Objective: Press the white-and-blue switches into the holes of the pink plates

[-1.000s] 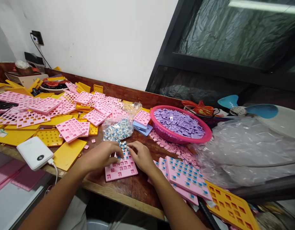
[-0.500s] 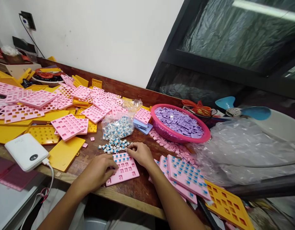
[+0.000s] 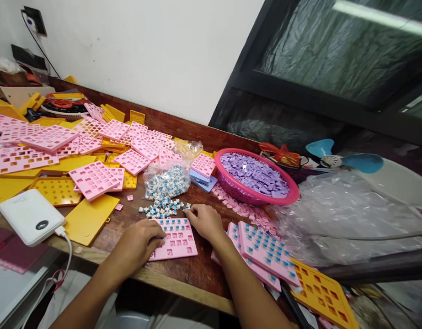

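A pink keyboard plate (image 3: 178, 250) lies flat near the table's front edge; blue-and-white key switches (image 3: 176, 227) fill its upper rows, while lower sockets are bare. My left hand (image 3: 138, 242) rests over the plate's left side, fingers curled together; whatever they may pinch is hidden. Just past the plate's upper right corner is my right hand (image 3: 206, 221), its fingertips closed on a small key switch at the right end of a loose pile of switches (image 3: 162, 208). Behind that pile, more switches spill from a clear plastic bag (image 3: 167, 180).
To the right lie pink plates full of switches (image 3: 267, 251) and a yellow frame (image 3: 322, 292). A pink basket (image 3: 293, 197) holds purple keycaps, with pink keycaps (image 3: 243, 208) beside it. On the left are a white power bank (image 3: 30, 217), yellow cases (image 3: 90, 219) and stacked pink plates (image 3: 94, 179).
My right hand has shifted slightly right and away from the plate's top edge, towards the pile's right end. My left hand stays over the plate's left side. The view has turned slightly.
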The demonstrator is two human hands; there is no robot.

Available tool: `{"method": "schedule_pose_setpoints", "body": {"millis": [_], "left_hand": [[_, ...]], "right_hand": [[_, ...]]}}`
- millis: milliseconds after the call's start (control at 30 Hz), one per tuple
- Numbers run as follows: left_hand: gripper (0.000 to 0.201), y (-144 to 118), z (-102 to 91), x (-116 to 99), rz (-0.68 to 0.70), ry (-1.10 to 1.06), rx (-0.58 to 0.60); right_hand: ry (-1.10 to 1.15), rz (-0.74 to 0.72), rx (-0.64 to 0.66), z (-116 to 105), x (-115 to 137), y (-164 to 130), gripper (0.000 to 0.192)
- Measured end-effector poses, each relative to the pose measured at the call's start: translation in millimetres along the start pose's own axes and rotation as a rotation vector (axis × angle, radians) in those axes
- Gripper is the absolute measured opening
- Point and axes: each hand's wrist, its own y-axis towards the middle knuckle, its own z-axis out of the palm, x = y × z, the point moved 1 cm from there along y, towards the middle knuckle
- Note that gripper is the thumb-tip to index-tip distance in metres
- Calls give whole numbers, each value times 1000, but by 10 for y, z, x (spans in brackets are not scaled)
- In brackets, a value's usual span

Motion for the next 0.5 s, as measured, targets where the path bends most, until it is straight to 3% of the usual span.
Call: {"method": "schedule_pose_setpoints", "body": {"millis": [100, 233, 500], "left_hand": [[18, -17, 43, 27, 9, -4, -23], [19, -29, 120, 36, 0, 156, -56], [20, 11, 136, -78, -43, 421, -43]], "right_hand": [[50, -75, -66, 5, -33, 6, 17], [138, -202, -72, 54, -37, 36, 24], [118, -139, -97, 61, -53, 77, 5]]}}
